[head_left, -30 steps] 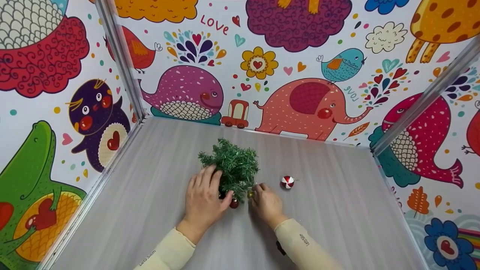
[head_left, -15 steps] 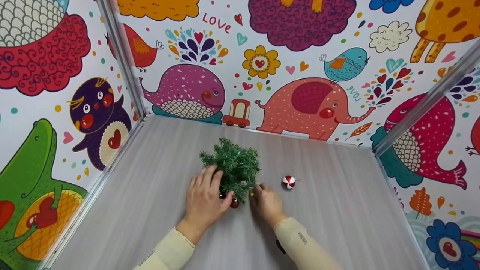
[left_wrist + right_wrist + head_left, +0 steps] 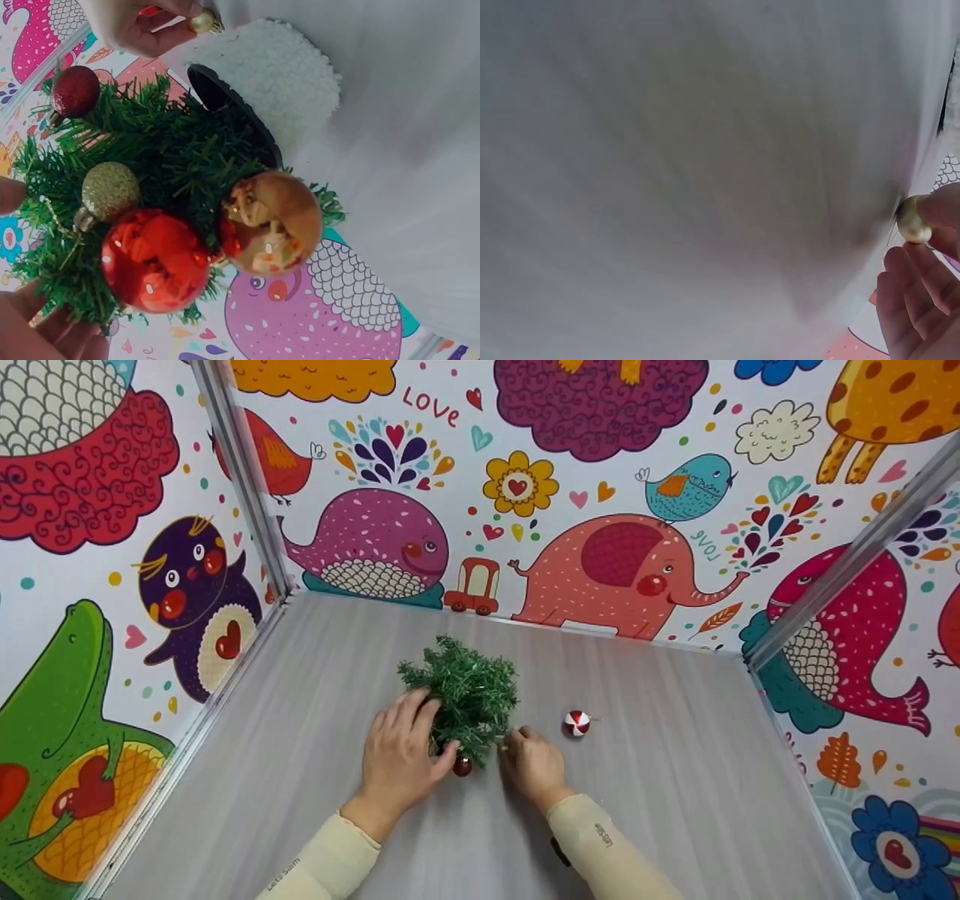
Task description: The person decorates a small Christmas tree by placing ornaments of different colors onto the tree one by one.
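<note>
A small green Christmas tree stands on the table. My left hand grips branches on its left side, with fingers and thumb on either side of the foliage. A dark red bauble hangs near that thumb. In the left wrist view, a shiny red bauble, a shiny copper-gold bauble, a glittery gold bauble and a glittery dark red bauble are among the branches. Beside the tree's right side, my right hand pinches a small gold bauble between thumb and fingers.
A red and white bauble lies on the grey table to the right of the tree. The tree's white, rough-textured base shows in the left wrist view. Walls with cartoon animals enclose the back and sides.
My left hand has shifted slightly left, and the dark red bauble by its thumb has moved a little left too. The right hand stays almost in place with the gold bauble.
</note>
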Demonstrator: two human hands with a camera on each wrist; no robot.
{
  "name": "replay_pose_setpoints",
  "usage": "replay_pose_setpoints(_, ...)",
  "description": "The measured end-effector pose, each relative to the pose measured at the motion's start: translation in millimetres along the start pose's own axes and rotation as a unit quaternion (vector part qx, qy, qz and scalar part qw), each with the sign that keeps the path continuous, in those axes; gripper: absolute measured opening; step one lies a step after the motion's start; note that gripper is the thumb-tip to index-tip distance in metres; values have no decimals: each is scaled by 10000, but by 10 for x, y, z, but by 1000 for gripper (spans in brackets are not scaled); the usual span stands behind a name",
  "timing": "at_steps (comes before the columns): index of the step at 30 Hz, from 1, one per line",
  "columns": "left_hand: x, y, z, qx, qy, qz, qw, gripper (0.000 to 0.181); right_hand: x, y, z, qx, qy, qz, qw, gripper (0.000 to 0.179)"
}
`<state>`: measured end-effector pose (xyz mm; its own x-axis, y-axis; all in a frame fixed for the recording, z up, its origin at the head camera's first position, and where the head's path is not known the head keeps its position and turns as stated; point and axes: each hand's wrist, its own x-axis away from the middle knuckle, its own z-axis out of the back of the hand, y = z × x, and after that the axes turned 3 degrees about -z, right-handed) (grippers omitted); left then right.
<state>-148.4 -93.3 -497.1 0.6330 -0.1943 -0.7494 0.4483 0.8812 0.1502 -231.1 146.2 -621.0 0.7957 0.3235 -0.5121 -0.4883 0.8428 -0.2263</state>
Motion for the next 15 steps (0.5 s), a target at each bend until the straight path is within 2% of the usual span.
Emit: replay_pose_setpoints(15,-38,-200,110,207,-382,-324,9985,56,-6,-13,9,25,-51,-49,10000,12)
